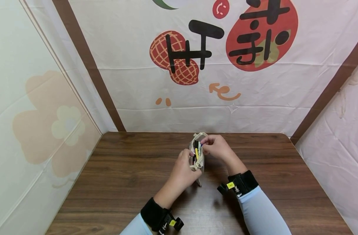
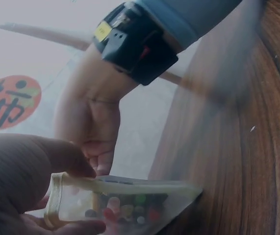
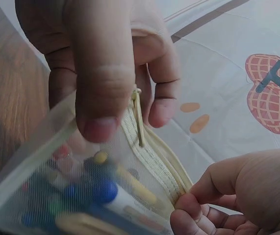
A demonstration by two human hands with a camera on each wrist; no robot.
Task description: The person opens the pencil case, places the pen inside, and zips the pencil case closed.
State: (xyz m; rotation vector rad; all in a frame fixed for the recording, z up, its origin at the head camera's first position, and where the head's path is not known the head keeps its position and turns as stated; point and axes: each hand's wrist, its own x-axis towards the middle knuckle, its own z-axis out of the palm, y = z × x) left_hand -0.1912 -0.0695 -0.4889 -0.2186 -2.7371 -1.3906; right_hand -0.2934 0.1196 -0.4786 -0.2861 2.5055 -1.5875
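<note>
A cream-edged mesh pencil case (image 1: 202, 163) stands upright on the table with its zipped mouth spread apart. Inside it are several pens, among them a yellow pen (image 1: 197, 153) and a white marker with a blue cap (image 3: 106, 192). My left hand (image 1: 183, 168) grips the near end, fingers and thumb on the rim. My right hand (image 1: 217, 148) is at the far right side of the mouth, pinching the edge beside the zipper pull (image 3: 139, 120). Through the mesh in the left wrist view, coloured pen ends (image 2: 113, 205) show low in the case.
The brown wooden table (image 1: 129, 176) reaches back to a printed white cloth (image 1: 132, 88) hanging behind it. Cloth also hangs on both sides. Each wrist wears a black band with a camera, such as the right wristband (image 1: 243, 182).
</note>
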